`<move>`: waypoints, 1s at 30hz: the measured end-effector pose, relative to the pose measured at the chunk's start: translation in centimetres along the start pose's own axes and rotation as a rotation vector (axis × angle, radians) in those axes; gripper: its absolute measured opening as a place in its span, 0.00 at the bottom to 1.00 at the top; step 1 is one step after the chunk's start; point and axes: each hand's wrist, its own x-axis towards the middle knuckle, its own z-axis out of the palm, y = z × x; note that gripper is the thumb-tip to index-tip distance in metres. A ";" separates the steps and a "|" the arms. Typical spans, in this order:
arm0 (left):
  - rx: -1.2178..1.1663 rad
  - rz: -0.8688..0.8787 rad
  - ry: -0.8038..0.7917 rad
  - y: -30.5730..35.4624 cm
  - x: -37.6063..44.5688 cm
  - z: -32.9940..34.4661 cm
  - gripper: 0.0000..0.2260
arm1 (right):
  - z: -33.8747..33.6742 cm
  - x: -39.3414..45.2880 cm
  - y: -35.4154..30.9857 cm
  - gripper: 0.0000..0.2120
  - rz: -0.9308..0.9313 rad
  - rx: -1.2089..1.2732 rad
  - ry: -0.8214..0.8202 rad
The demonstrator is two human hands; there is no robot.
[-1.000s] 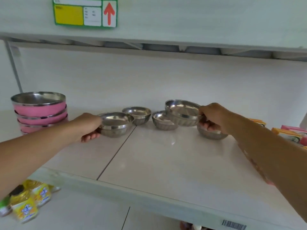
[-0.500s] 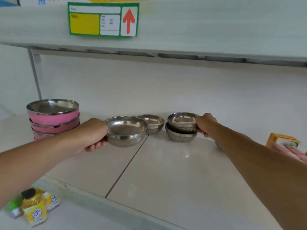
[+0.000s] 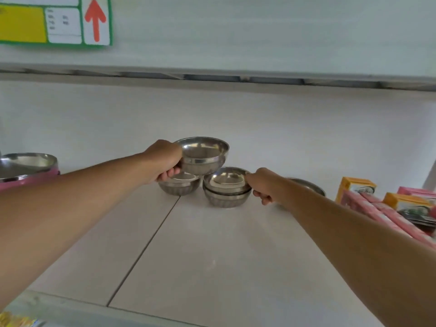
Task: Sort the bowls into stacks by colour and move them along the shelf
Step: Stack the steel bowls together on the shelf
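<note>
My left hand [image 3: 162, 161] grips a steel bowl [image 3: 203, 156] by its left rim and holds it in the air above another steel bowl [image 3: 179, 185] that rests on the white shelf [image 3: 212, 256]. To the right, two steel bowls are nested in a stack [image 3: 227, 187]. My right hand [image 3: 262, 185] pinches the right rim of that stack's top bowl. Behind my right forearm a further steel bowl [image 3: 306, 185] shows only its rim. A stack of pink bowls [image 3: 28, 171] with steel insides stands at the far left.
Pink and orange cartons [image 3: 387, 206] lie on the shelf at the right. The upper shelf's front edge [image 3: 236, 43] hangs overhead and carries a green-framed label with a red arrow [image 3: 95, 20]. A seam runs down the shelf surface. Yellow packs [image 3: 16, 322] show at the bottom left.
My left hand has lifted its steel bowl up and to the right, over the bowl behind it. My right hand stays on the nested stack's rim. The view has shifted right.
</note>
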 end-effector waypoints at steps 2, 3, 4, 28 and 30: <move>0.029 0.010 -0.028 1.5 0.6 1.8 0.14 | -0.5 -1.2 0.2 0.12 0.033 0.069 -0.008; 0.034 0.004 -0.052 2.0 0.8 2.7 0.14 | -0.9 -1.5 0.4 0.11 0.042 0.102 -0.002; 0.043 -0.002 -0.077 2.4 1.0 3.6 0.14 | -1.3 -1.8 0.8 0.11 0.044 0.142 -0.002; 0.532 0.392 0.134 -5.6 4.5 3.0 0.22 | -7.7 -5.5 10.1 0.16 0.207 0.166 0.227; 0.659 0.469 0.182 -7.1 3.0 3.2 0.22 | -6.7 -5.7 10.4 0.18 0.200 0.082 0.184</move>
